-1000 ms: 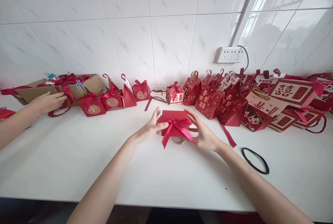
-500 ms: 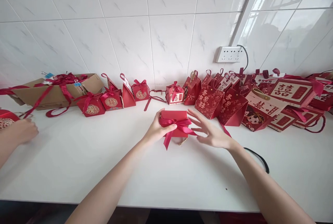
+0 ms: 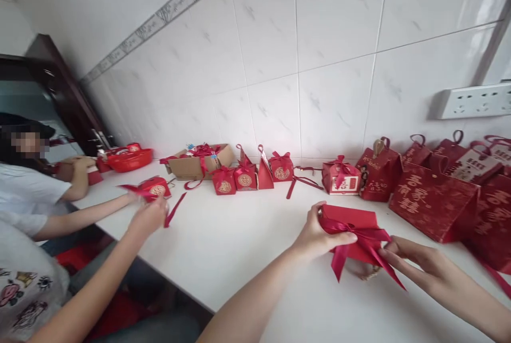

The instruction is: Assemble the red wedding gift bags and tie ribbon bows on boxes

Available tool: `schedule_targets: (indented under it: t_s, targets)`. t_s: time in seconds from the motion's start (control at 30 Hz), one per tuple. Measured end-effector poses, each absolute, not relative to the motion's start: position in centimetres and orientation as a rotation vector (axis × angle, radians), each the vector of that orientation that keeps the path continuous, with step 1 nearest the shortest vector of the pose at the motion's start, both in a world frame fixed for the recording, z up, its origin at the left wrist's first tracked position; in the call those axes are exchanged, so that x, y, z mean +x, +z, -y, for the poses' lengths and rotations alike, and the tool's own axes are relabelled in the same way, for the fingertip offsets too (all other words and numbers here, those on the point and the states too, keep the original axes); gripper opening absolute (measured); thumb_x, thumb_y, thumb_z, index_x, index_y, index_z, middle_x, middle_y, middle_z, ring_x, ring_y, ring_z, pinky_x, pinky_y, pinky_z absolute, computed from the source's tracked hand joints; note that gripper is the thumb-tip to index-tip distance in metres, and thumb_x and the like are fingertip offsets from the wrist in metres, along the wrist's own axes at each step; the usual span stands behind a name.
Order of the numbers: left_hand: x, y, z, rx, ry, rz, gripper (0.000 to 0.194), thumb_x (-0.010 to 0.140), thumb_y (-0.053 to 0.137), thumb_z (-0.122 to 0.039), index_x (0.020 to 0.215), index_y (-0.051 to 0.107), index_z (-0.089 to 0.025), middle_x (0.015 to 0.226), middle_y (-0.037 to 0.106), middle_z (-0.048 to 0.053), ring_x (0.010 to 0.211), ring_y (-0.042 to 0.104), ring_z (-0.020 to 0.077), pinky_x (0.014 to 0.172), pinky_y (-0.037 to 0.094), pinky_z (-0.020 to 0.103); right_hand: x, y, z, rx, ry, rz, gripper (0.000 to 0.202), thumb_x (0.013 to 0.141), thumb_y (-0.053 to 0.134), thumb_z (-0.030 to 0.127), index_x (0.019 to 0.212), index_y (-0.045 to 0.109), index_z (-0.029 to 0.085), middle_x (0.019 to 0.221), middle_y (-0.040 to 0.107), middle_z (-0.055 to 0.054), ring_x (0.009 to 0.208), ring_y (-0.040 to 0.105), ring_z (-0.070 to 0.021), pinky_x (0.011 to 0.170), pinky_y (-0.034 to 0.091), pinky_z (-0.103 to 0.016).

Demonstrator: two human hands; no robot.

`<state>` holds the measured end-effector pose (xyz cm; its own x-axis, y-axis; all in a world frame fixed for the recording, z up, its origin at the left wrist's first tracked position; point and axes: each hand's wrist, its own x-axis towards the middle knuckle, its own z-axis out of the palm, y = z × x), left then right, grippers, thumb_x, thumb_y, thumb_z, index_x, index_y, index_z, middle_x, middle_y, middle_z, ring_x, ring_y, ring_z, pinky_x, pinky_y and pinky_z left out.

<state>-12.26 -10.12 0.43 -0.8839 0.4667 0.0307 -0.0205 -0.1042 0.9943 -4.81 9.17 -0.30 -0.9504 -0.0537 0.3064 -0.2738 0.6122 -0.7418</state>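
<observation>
A small red gift box with a dark pink ribbon bow is at the right of centre, over the white table. My left hand grips the box's left side, its thumb pressed on the bow. At the box's lower right, my right hand has its thumb and fingertips closed at the edge beside a ribbon tail. A twisted gold cord shows below the box.
Finished-looking red boxes and larger red bags line the tiled wall. Further left stand a cardboard box of ribbons and a red basin. Two people sit at the left; one handles a ribboned red box.
The view has swung left, bringing the other people and the basin into sight. My right hand's fingers, spread before, have closed in at the box's edge.
</observation>
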Motion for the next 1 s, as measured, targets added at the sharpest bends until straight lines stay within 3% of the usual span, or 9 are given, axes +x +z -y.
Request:
schedule_targets:
  t_s: [0.13, 0.43, 0.6, 0.8, 1.0]
  targets:
    - [-12.2, 0.3, 10.3, 0.485, 2.041, -1.848, 0.091, 0.050, 0.087, -0.031, 0.126, 0.038, -0.018, 0.125, 0.054, 0.013, 0.117, 0.053, 0.0262, 0.102, 0.040, 0.040, -5.1, -0.8, -9.6, 0.389, 1.422, 2.750, 0.042, 0.081, 0.047, 0.061, 0.077, 0.064, 0.023, 0.080, 0.069, -0.003, 0.076, 0.065, -0.0207, 0.071, 0.052, -0.025]
    - [-12.7, -0.4, 10.2, 0.528, 2.063, -1.851, 0.087, 0.052, 0.087, -0.032, 0.125, 0.039, -0.019, 0.123, 0.055, 0.012, 0.117, 0.053, 0.0270, 0.103, 0.039, 0.044, -5.2, -0.9, -9.1, 0.355, 1.518, 2.749, 0.042, 0.081, 0.049, 0.059, 0.067, 0.058, 0.021, 0.080, 0.069, -0.004, 0.079, 0.064, -0.0201, 0.072, 0.049, -0.024]
    - [-12.1, 0.6, 9.7, 0.538, 2.143, -1.830, 0.084, 0.051, 0.086, -0.031, 0.119, 0.039, -0.017, 0.117, 0.060, 0.013, 0.111, 0.058, 0.0268, 0.102, 0.040, 0.043, -4.4, 0.5, -8.5, 0.331, 1.518, 2.665, 0.042, 0.082, 0.049, 0.056, 0.065, 0.055, 0.019, 0.072, 0.066, -0.005, 0.069, 0.062, -0.0188, 0.066, 0.048, -0.027]
    - [-13.0, 1.1, 9.9, 0.572, 2.000, -1.942, 0.077, 0.063, 0.078, -0.039, 0.124, 0.034, -0.022, 0.121, 0.058, 0.009, 0.113, 0.057, 0.0239, 0.099, 0.044, 0.039, -4.7, 1.0, -8.3, 0.261, 1.514, 2.643, 0.030, 0.080, 0.059, 0.042, 0.063, 0.051, 0.018, 0.071, 0.060, -0.002, 0.065, 0.053, -0.0137, 0.066, 0.044, -0.026]
    - [-12.7, 1.5, 10.3, 0.563, 1.881, -1.986, 0.076, 0.070, 0.072, -0.042, 0.130, 0.029, -0.027, 0.121, 0.059, 0.006, 0.112, 0.058, 0.0218, 0.094, 0.048, 0.036, -4.6, 1.0, -8.3, 0.274, 1.547, 2.636, 0.029, 0.082, 0.057, 0.039, 0.064, 0.051, 0.018, 0.071, 0.058, 0.000, 0.064, 0.050, -0.0117, 0.064, 0.041, -0.024]
